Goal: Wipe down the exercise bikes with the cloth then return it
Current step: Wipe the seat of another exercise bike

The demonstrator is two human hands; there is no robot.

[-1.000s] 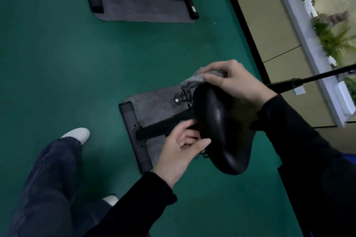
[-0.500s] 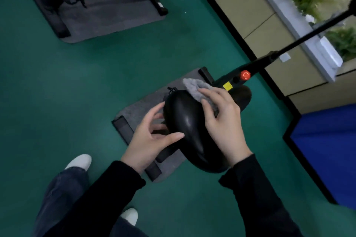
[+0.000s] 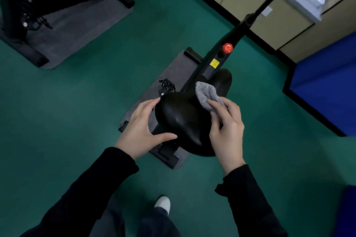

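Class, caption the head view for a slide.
Right hand holds a grey cloth on the bike saddle; left hand touches its side.

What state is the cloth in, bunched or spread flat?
Bunched: the cloth sits wadded under the right hand, against the saddle.
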